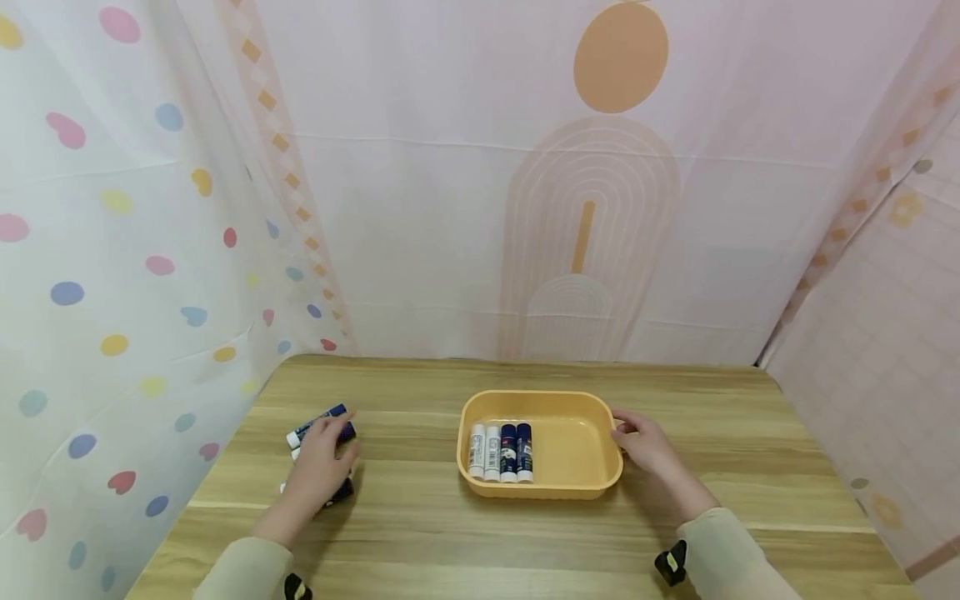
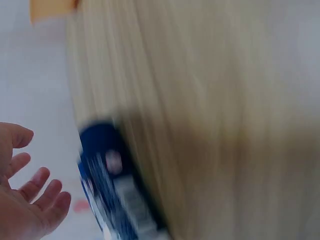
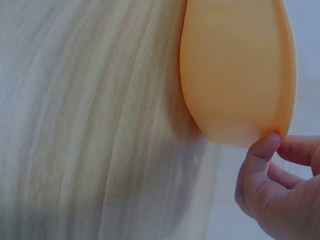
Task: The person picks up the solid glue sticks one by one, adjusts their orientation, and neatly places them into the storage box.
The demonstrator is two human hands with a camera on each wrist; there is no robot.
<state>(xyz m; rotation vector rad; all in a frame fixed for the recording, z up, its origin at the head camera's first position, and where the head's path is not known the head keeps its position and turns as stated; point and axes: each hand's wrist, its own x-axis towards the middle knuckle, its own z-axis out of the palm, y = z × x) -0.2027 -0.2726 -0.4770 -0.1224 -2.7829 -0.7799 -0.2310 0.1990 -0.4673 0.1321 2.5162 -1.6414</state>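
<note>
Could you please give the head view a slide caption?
Right hand pinches tray of four glue sticks; left hand near others.

Four glue sticks point(image 1: 508, 454) in a yellow tray point(image 1: 570, 450) between the hands point(image 1: 318, 460) point(image 1: 648, 443)

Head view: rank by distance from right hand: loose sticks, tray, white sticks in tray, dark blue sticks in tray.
1. Yellow tray: rim in the right hand's grip.
2. Dark blue sticks: inside, right of the white ones.
3. White sticks: tray's left end.
4. Loose sticks: far left, by the left hand.
</note>
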